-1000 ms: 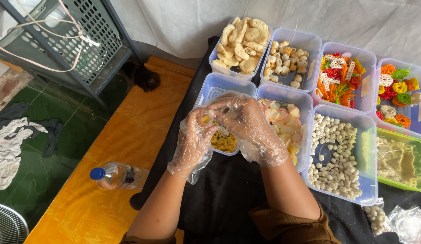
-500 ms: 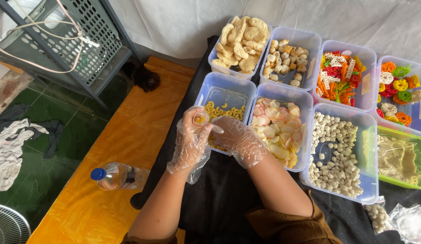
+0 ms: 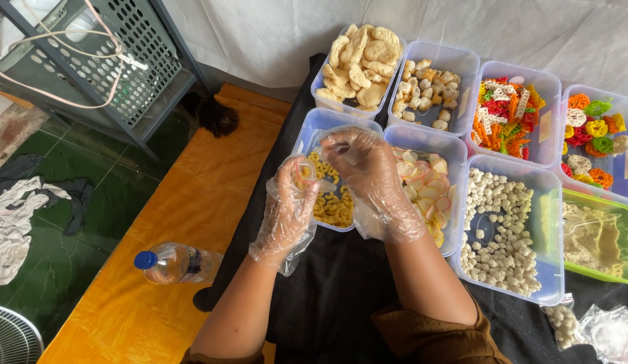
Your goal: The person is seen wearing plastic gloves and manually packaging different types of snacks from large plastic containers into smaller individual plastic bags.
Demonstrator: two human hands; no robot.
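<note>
Head view: gloved left hand (image 3: pixel 287 209) and right hand (image 3: pixel 371 178) over the tub of yellow curled crackers (image 3: pixel 331 202), fingers pinching a small clear bag (image 3: pixel 307 172). Beside that tub, pink-rimmed chips (image 3: pixel 422 185); beyond, pale crackers (image 3: pixel 358 64). Left of it, water bottle (image 3: pixel 172 261) on orange mat (image 3: pixel 172 222); underneath, black cloth (image 3: pixel 327 296).

Single head-worn view, looks steeply down and forward, close over the hands (image 3: pixel 334 189) mid-frame; worktop (image 3: pixel 341 296) with tubs fills right, floor (image 3: pixel 31 263) lower left, probably seated height.
</note>
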